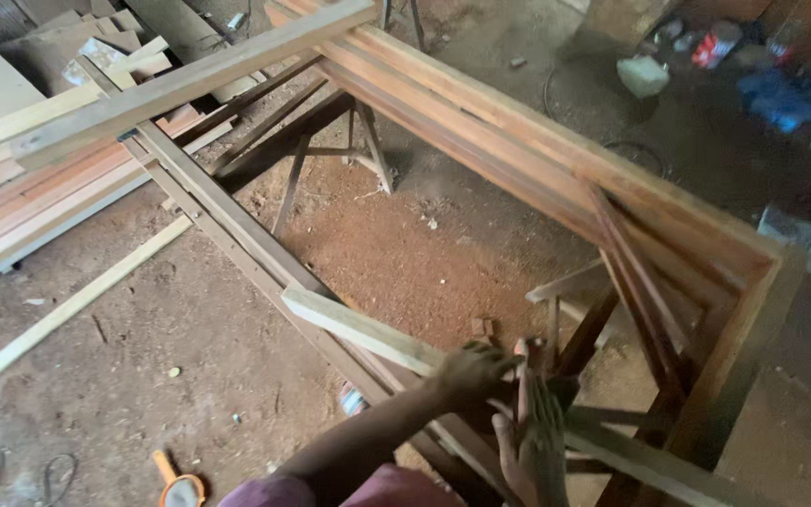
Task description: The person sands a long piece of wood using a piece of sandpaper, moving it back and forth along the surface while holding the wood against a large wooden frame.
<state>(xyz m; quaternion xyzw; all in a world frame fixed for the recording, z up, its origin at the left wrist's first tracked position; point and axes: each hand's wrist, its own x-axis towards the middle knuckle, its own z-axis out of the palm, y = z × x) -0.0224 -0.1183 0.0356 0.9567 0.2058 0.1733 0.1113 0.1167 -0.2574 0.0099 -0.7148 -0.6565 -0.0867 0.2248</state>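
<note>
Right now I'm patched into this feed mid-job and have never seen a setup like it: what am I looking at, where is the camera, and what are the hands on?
There is no machine here, just a person with two bare hands. The one picture comes from a camera worn on the person's head, looking down. In front stands a big rectangular wooden frame resting on wooden trestles over a dirt floor covered in sawdust. A pale wooden slat lies slanted across the frame's near corner. The left hand presses down on that slat, fingers spread. The right hand lies flat beside it on the same spot; neither has a closed grip. Stacked planks lie to the left, and an orange-handled tool rests on the floor below.
</note>
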